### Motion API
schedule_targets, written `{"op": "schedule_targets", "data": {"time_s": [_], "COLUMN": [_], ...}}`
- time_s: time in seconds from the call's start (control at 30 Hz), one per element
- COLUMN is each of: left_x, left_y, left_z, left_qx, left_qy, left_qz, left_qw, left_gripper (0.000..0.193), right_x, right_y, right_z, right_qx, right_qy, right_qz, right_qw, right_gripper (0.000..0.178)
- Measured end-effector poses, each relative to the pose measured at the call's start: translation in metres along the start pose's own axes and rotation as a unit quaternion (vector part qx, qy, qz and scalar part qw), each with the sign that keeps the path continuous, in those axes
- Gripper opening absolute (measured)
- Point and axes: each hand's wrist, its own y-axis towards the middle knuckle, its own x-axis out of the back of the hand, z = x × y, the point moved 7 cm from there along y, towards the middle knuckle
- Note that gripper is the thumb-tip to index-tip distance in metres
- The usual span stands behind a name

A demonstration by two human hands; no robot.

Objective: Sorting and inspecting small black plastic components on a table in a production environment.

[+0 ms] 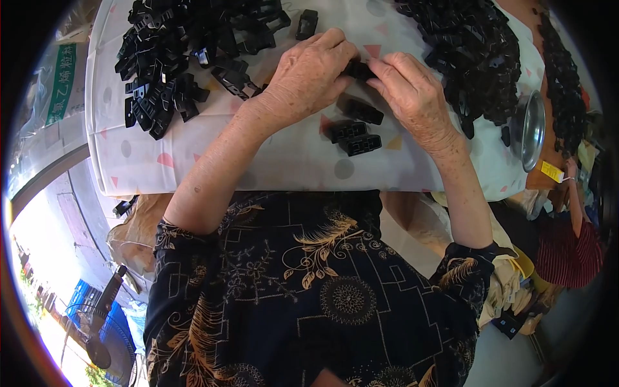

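Observation:
Between my two hands is a small black plastic part (359,69), over the table's far middle. My left hand (313,74) grips it from the left, its fingers curled and partly hidden behind the back of the hand. From the right, my right hand (409,87) pinches its other end between thumb and fingers. Just below lie a black plastic piece (364,111) and two more side by side, one of them a block with square openings (364,144). Another single black piece (307,24) rests beyond my left hand.
A big heap of black parts (187,45) covers the far left of the patterned white tablecloth (284,171). A second heap (471,58) lies at the far right, near a shiny metal bowl (532,132). Another person's arm (574,193) shows at the right. A fan (109,345) stands lower left.

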Motion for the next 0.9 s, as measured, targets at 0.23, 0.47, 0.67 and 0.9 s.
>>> {"op": "schedule_targets", "data": {"time_s": [0.23,0.47,0.67,0.9], "left_x": [0.001,0.004,0.002,0.056], "left_y": [0.001,-0.001,0.003,0.004], "left_z": [-0.003,0.002,0.001,0.038], "left_qx": [-0.002,-0.019,-0.022,0.047], "left_qy": [0.001,0.012,0.01,0.142], "left_qz": [0.018,-0.02,0.014,-0.108], "left_qw": [1.0,1.0,1.0,0.983], "left_gripper": [0.029,0.033,0.031,0.028], "right_x": [-0.005,-0.012,-0.021,0.025], "right_y": [-0.006,-0.012,-0.023,-0.059], "right_z": [-0.004,0.002,0.0,-0.028], "right_qx": [-0.021,-0.029,-0.05,-0.165], "right_qy": [0.014,-0.057,-0.062,-0.094], "right_qz": [-0.014,0.022,0.017,-0.086], "right_qw": [1.0,0.998,0.997,0.978], "right_gripper": [0.033,0.043,0.051,0.037]}}
